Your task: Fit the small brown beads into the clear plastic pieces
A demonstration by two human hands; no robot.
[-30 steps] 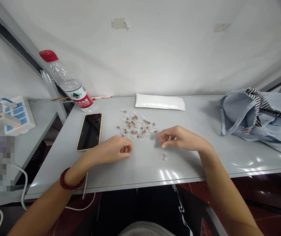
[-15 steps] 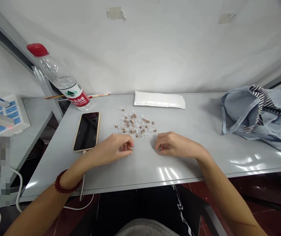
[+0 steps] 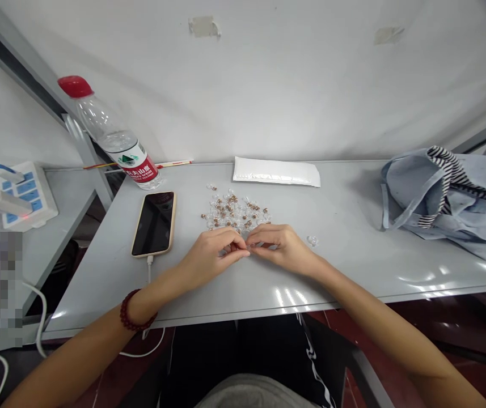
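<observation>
The thumb and forefinger of the left hand [image 3: 211, 258] and of the right hand [image 3: 283, 249] are brought almost tip to tip, each pair nearly closed; a tiny clear piece may be pinched between them, but this cannot be told for certain. A dark red beaded bracelet [image 3: 129, 318] is worn on the left wrist. Just beyond the fingertips, a loose pile of small clear vials with brown stoppers [image 3: 229, 211] is spread on a smooth grey table [image 3: 345, 221]. A small clear cluster [image 3: 312, 241] is set apart, just right of the right hand.

To the left, a black-screened phone in a cream case [image 3: 154, 224] is plugged into a white cable [image 3: 149, 271]. Behind it stands a clear plastic bottle with a red cap [image 3: 127, 153]; on its red and white label, below a green mountain emblem, Chinese characters and the word "SPRING" can be read. At the back lies a flat white packet [image 3: 275, 171]; at far right, a light blue cloth bag with striped trim [image 3: 413, 192].

Half a second ago, the hands were held well apart; now they are joined. A second ago, a clear cluster was seen nearer the front edge, below the right hand.
</observation>
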